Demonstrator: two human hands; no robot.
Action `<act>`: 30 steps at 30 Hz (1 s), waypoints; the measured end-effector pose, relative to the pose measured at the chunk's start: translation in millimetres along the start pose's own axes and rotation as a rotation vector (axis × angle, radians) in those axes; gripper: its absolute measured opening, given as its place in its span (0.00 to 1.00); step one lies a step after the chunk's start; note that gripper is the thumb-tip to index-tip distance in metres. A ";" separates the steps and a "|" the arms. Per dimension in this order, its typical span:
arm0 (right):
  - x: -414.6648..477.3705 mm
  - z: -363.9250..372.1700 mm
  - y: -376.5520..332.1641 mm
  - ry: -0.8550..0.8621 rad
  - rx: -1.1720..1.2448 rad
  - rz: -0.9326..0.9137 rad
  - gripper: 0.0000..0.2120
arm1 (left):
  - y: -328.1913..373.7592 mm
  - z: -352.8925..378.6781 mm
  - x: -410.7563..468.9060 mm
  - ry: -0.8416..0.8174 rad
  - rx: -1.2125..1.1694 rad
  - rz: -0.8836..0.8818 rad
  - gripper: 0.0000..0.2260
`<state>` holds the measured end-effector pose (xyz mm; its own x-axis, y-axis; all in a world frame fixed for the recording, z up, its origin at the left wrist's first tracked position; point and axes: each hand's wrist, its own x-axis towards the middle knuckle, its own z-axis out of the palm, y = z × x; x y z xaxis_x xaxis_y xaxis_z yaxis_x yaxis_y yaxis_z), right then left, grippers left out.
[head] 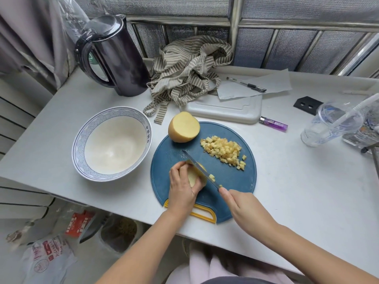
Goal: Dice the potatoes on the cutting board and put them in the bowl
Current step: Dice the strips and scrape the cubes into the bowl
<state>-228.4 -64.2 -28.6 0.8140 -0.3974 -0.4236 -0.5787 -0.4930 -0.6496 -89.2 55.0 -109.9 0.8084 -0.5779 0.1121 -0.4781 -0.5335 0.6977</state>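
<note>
In front of you is a pale table (297, 191), and on it, near your edge, lies the round blue cutting board (231, 177) with its yellow handle towards you. Just left of the board stands the bowl (79, 144), white inside with a blue patterned rim and nothing in it. Behind the bowl is a dark kettle (121, 58), and beside that a crumpled striped cloth (184, 68).

Your left hand (181, 189) curls over a potato piece (194, 177) on the near part of the board, fingertips pressing it down. Your right hand (244, 210) is wrapped around the handle of the knife (196, 163), whose blade rests slantwise on that piece.

A halved potato (183, 128) sits on the board's far edge, cut face up. The diced potato (223, 151) is heaped on the board's right side, with a few cubes by the blade. A purple lighter (273, 124) lies just beyond the board.
</note>
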 end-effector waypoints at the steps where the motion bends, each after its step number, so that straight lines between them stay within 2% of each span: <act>1: 0.1 -3.8 0.8 0.015 -0.017 -0.001 0.24 | 0.6 -3.1 -0.1 -0.001 -0.026 -0.009 0.26; 4: 0.2 -19.4 4.1 0.061 -0.115 -0.018 0.23 | 12.4 -18.9 4.2 0.160 -0.074 -0.016 0.20; 6: 0.5 -29.8 5.6 0.081 -0.201 -0.045 0.23 | 33.8 -32.3 14.6 0.226 -0.085 0.091 0.14; 8: 1.9 -38.3 7.0 0.097 -0.298 -0.070 0.22 | 61.1 -43.5 30.0 0.089 -0.079 0.266 0.10; 10: 4.7 -45.5 8.4 0.112 -0.376 -0.087 0.22 | 81.6 -46.4 45.6 -0.198 -0.049 0.381 0.10; 12: 8.6 -49.2 10.6 0.122 -0.441 -0.098 0.23 | 91.3 -43.3 57.8 -0.465 0.011 0.402 0.11; 15: 14.7 -48.8 13.5 0.109 -0.522 -0.119 0.23 | 95.5 -36.0 71.2 -0.660 0.063 0.352 0.11; 18: 18.6 -44.9 15.5 0.090 -0.557 -0.132 0.24 | 97.0 -27.8 81.5 -0.715 0.091 0.280 0.11; 22: 20.1 -42.6 16.4 0.090 -0.564 -0.133 0.25 | 95.6 -23.3 86.9 -0.664 -0.001 0.214 0.10; 25: 19.4 -45.6 14.6 0.086 -0.587 -0.122 0.24 | 104.1 -22.9 82.1 -0.787 -0.064 0.185 0.11; 27: 18.4 -47.0 12.8 0.081 -0.610 -0.132 0.24 | 105.3 -20.5 83.1 -0.826 -0.003 0.169 0.12; 30: 16.5 -46.2 13.2 0.088 -0.579 -0.127 0.24 | 99.9 -19.8 89.6 -0.741 0.027 0.173 0.13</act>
<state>-224.9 -112.9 -14.9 0.8860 -0.3581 -0.2947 -0.4297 -0.8729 -0.2312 -57.7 -37.8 -16.2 0.2834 -0.9132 -0.2929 -0.5930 -0.4069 0.6948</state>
